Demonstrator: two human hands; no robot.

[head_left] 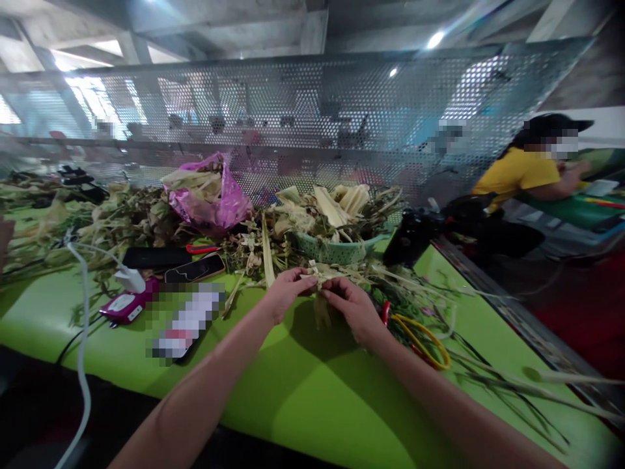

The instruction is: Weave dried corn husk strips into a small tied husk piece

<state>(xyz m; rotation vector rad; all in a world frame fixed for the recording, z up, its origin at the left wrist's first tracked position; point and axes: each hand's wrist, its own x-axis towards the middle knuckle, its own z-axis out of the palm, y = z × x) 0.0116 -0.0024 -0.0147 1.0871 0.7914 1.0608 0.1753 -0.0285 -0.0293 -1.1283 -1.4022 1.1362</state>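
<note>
On the near side of the green basket (336,251), we hold the dried husk piece (319,286) above the surface (312,404), the left hand (289,290) pinching it between thumb and fingers, the right hand (352,305) narrowed onto it from the opposite side. We judge that a firm left pinch makes a good anchor, with only light, short pulls from the right, since such papery fibre may split. Working low, nearer us than the basket and away from the loose stalks (561,378) to its right, probably spares us snags
</note>
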